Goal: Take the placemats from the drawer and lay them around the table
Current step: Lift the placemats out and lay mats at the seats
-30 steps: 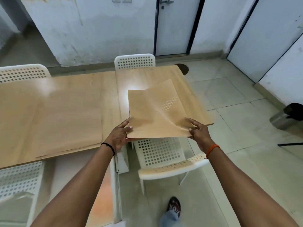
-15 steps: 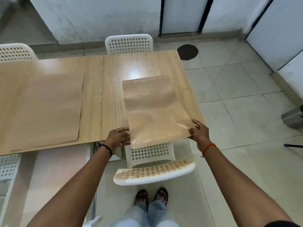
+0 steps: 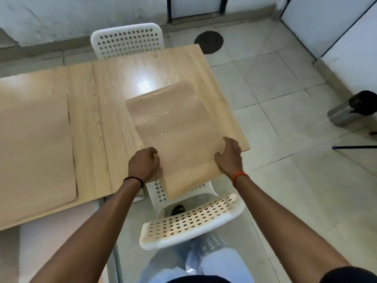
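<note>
A pale tiled floor (image 3: 285,111) and a scuffed white wall (image 3: 61,15) framed a light wooden table (image 3: 114,99) that ran off the left edge of the view. On its left part lay a tan placemat (image 3: 34,144), flat on the wood. A second placemat (image 3: 173,135) lay on the table's right end, its near edge hanging past the table rim over a white perforated chair (image 3: 191,223) pushed in below. Another white chair (image 3: 126,40) stood at the far side. A metal bin (image 3: 346,117) sat on the floor to the right. The left hand (image 3: 143,164) gripped the second mat's left edge with curled fingers. The right hand (image 3: 229,155) rested on its right edge, fingers bent over the mat.
</note>
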